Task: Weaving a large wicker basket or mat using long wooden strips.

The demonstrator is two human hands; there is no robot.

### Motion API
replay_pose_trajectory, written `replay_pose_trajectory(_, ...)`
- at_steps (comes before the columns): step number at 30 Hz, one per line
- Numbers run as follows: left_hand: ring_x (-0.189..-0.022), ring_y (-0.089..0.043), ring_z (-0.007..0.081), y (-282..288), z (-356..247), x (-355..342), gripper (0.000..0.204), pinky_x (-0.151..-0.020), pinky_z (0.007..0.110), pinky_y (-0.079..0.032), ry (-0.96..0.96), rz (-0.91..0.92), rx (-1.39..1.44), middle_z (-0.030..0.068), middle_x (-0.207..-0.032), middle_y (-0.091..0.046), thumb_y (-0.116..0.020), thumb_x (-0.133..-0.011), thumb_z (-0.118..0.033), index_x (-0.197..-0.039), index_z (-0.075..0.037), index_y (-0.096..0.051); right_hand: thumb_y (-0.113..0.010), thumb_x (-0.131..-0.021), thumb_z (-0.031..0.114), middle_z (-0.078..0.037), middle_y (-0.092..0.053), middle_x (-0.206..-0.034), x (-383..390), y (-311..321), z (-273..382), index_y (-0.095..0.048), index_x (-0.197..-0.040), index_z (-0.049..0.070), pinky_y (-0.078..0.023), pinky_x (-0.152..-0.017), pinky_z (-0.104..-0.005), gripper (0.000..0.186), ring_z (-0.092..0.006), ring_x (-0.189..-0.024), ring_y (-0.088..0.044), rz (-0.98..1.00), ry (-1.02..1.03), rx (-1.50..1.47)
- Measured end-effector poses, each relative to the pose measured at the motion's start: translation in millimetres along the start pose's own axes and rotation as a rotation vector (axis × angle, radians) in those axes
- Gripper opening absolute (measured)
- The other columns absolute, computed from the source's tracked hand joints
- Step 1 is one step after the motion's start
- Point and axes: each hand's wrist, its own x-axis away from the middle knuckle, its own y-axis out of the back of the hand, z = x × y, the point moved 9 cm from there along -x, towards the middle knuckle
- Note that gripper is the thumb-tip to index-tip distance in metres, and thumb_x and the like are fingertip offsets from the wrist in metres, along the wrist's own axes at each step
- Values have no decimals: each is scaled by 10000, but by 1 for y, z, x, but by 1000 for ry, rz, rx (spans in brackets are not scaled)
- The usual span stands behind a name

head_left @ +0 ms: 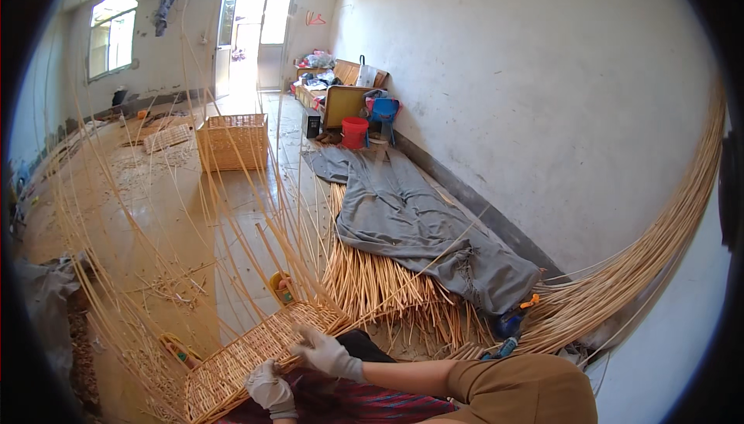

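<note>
A woven wicker panel lies tilted across my lap, with long thin rods standing up from its edges. My left hand, in a pale work glove, is closed at the panel's near edge; what its fingers hold is hidden. Just right of it, my right hand, gloved too, hovers over the near right edge. Its fingers are apart and slightly smeared, and I see nothing in them. Two feet in sandals show beyond the panel's far edge. Dark striped cloth covers my lap.
Bundled peeled rods lie ahead under a grey cloth. More long rods lean along the right wall. A finished wicker box stands farther off, near a red bucket. An orange-and-blue tool lies at my right.
</note>
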Motion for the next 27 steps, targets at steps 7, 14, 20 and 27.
replay_pose_trajectory(7, -961, -590, 293, 0, -17, -4, 895, -1056, 505, -360, -80, 161, -320, 89, -964, -607, -853, -679, -289, -1490, -176, -491, -583, -996, 163, -145, -682, -1139, -92, -66, 98, -497, -1441, 139, -558, -817, -405, 453, -334, -942, -695, 77, 618, 728)
replay_pose_trajectory(14, -1100, -568, 309, 27, -64, -25, 857, -1188, 543, -247, -317, -83, -370, 86, -1052, -583, -847, -669, -306, -1447, -186, -507, -568, -1016, 186, -198, -668, -1181, -46, 30, 2, -614, -1326, 75, -529, -906, -388, 332, -337, -1116, -656, 152, 125, 409)
replay_pose_trajectory(20, -963, -583, 254, -44, -42, -2, 362, -930, 445, -404, -111, 269, -310, 50, -1043, -593, -703, -795, -216, -1151, -162, -663, -336, -1088, 457, -151, -690, -887, -104, -108, 1, -709, -1004, 4, -552, -680, -331, 592, -240, -673, -667, 655, -365, -117)
replay_pose_trajectory(27, -958, -620, 278, -25, -62, -11, 285, -907, 453, -430, -175, 289, -249, 78, -1021, -618, -613, -875, -205, -1151, -190, -680, -448, -1009, 368, -196, -658, -746, -127, -144, 3, -700, -977, 50, -534, -605, -457, 407, -352, -658, -674, 768, 158, 609)
